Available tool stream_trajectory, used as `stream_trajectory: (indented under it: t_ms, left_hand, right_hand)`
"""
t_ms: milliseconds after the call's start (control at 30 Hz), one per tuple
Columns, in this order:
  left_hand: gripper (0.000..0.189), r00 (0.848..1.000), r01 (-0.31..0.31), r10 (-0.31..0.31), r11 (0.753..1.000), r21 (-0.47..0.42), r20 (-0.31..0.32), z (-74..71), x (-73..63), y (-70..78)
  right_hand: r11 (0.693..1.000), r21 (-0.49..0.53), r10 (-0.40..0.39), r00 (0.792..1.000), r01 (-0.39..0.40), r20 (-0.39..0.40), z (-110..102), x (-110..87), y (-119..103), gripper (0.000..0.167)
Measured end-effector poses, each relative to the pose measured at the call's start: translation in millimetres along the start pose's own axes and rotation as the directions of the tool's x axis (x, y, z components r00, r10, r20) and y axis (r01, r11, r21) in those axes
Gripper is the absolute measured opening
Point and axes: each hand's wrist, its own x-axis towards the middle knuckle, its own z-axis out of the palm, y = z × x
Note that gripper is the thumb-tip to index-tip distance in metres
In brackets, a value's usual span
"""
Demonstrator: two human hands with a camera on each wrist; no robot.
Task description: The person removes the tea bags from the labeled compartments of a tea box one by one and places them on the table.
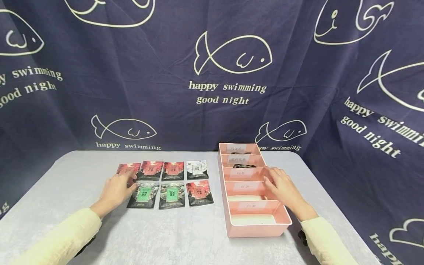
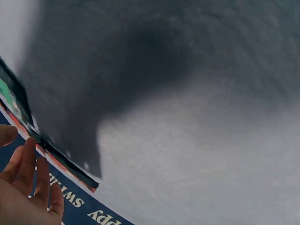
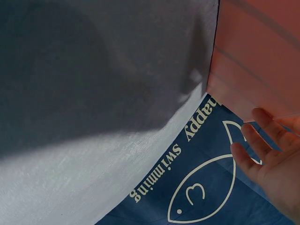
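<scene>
Tea packets lie in two rows on the left of the table in the head view. The back row has a red packet [image 1: 129,168] at its left end, more red packets [image 1: 151,170] and a white packet [image 1: 197,169]. In the front row are green-labelled packets [image 1: 143,195] and a red packet [image 1: 200,192]. My left hand [image 1: 116,191] is at the leftmost packets, its fingers partly over the back red one, thumb apart in the left wrist view. Beside a pink divided box [image 1: 258,231], my right hand [image 1: 285,188] has relaxed fingers at the right rim.
Labelled compartments run front to back in the box; dark packets [image 1: 244,166] stand in the rear ones. The grey table [image 1: 185,239] ends at a dark blue curtain [image 1: 172,73] with fish drawings behind and on both sides.
</scene>
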Motion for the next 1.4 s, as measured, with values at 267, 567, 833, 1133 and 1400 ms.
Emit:
stream_trajectory:
  t_ms: [267, 567, 833, 1133, 1400]
  left_hand:
    - [0.021, 0.996, -0.084, 0.084, 0.996, 0.001, -0.030, -5.0, 9.9, 11.0]
    - [0.027, 0.981, -0.189, 0.190, 0.981, 0.041, -0.030, 1.9, 20.4, 41.9]
    - [0.026, 0.965, -0.263, 0.263, 0.965, 0.011, 0.000, 10.7, 27.9, 72.5]
    - [0.028, 0.941, -0.339, 0.339, 0.941, 0.000, 0.015, 20.2, 35.8, 110.4]
    - [0.021, 0.916, -0.399, 0.400, 0.917, -0.020, 0.025, 28.9, 43.6, 139.7]
  right_hand:
    - [1.000, 0.003, -0.006, 1.000, 0.006, -0.001, -2, -0.2, 0, 0.043]
    - [1.000, -0.004, -0.007, 1.000, 0.007, 0.006, -2, -1.2, 1, 0.044]
    - [1.000, -0.002, -0.003, 1.000, 0.003, 0.012, -2, -1.1, 0, 0.045]
    - [1.000, -0.011, -0.018, 1.000, 0.018, -0.004, 0, -1.0, 1, 0.043]
    - [1.000, 0.000, -0.025, 1.000, 0.025, -0.009, -1, -0.1, 0, 0.043]
